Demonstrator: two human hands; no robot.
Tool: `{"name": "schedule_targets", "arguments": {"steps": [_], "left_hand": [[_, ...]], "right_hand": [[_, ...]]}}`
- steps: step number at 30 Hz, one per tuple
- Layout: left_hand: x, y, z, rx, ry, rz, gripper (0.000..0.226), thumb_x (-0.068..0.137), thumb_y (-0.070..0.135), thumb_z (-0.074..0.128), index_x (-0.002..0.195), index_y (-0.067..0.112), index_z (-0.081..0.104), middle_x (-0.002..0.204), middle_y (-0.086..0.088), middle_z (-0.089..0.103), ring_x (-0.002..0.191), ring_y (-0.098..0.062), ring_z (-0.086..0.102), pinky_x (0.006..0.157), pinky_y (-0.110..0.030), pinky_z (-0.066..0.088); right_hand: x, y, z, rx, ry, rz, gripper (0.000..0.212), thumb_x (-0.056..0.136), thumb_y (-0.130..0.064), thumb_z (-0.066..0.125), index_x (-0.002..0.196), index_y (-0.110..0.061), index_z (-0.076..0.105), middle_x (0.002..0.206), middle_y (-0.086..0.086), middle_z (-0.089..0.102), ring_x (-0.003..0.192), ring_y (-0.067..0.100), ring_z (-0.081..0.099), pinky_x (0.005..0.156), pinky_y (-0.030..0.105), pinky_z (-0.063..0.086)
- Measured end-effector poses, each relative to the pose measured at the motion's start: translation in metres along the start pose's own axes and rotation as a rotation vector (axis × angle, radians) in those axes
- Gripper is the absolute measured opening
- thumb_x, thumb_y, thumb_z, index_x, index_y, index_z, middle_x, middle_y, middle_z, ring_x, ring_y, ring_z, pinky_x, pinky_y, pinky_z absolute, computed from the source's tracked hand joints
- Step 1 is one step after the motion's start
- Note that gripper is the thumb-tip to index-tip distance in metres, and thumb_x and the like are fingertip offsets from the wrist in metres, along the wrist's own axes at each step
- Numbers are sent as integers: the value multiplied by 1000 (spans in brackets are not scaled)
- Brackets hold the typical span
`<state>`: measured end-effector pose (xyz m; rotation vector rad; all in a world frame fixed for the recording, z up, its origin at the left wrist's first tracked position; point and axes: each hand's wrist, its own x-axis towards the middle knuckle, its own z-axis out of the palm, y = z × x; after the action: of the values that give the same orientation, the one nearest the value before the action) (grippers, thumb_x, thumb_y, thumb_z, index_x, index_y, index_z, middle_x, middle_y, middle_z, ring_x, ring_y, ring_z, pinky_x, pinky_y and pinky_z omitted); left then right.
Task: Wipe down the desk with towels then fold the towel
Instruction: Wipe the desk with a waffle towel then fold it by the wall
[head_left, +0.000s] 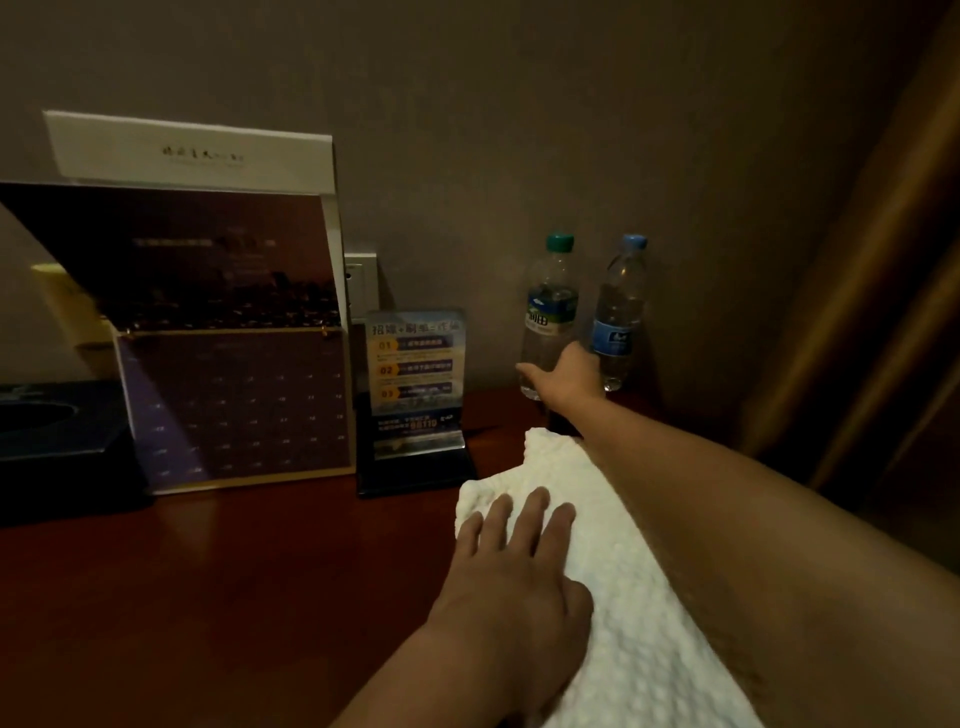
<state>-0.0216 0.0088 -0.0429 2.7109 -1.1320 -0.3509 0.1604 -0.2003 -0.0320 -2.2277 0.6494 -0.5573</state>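
The white, bumpy-textured towel (623, 597) lies spread on the reddish-brown wooden desk (208, 571), running from its near edge towards the wall. The left hand (519, 571) rests flat on the towel's left part, fingers (537, 512) straight and slightly spread. The right hand (569, 376) reaches over the towel and grips the clear green-capped water bottle (550, 301) near its base. A clear blue-capped bottle (618, 312) stands just beside it, by the wall.

Green-capped bottle (550, 312) beside blue-capped bottle (621, 306); calendar (234, 395) left.
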Motion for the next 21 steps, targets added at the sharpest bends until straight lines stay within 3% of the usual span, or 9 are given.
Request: {"name": "schedule_targets", "arguments": {"steps": [8, 13, 16, 19, 21], "left_hand": [[3, -2, 1, 0, -6, 2, 63, 106, 46, 18, 160, 34, -14, 167, 6, -25, 153, -24, -26, 124, -46, -15], [0, -3, 0, 4, -1, 10, 63, 107, 44, 17, 161, 31, -13, 167, 4, -24, 153, -26, -25, 124, -47, -14], [-2, -4, 1, 12, 4, 15, 64, 107, 44, 18, 161, 30, -13, 168, 2, -23, 153, -27, -25, 124, -48, -14], [-6, -6, 1, 18, -2, 13, 64, 106, 44, 18, 161, 30, -12, 168, 1, -22, 153, -28, -23, 124, -48, -13], [-11, -8, 3, 28, -8, 10, 64, 106, 44, 17, 161, 29, -12, 168, 0, -22, 153, -29, -23, 124, -49, -13]], "right_hand": [[1, -2, 3, -91, 121, 22, 65, 86, -48, 80, 131, -5, 60, 132, 17, 63, 123, 34, 61, 94, 42, 54], [-13, -5, -2, -66, 81, 53, 55, 89, -38, 79, 128, -4, 61, 130, 16, 64, 121, 33, 62, 83, 32, 46], [-33, -4, -3, 7, 66, 108, 49, 92, -26, 77, 133, -6, 58, 132, 15, 62, 122, 34, 61, 89, 34, 50], [-61, -7, -7, 58, 52, 158, 70, 91, -18, 77, 150, -9, 40, 147, 15, 49, 128, 34, 57, 98, 40, 54], [-87, -12, -9, -14, 56, 65, 76, 91, -16, 77, 153, -12, 32, 154, 12, 35, 135, 32, 49, 106, 44, 51]]}}
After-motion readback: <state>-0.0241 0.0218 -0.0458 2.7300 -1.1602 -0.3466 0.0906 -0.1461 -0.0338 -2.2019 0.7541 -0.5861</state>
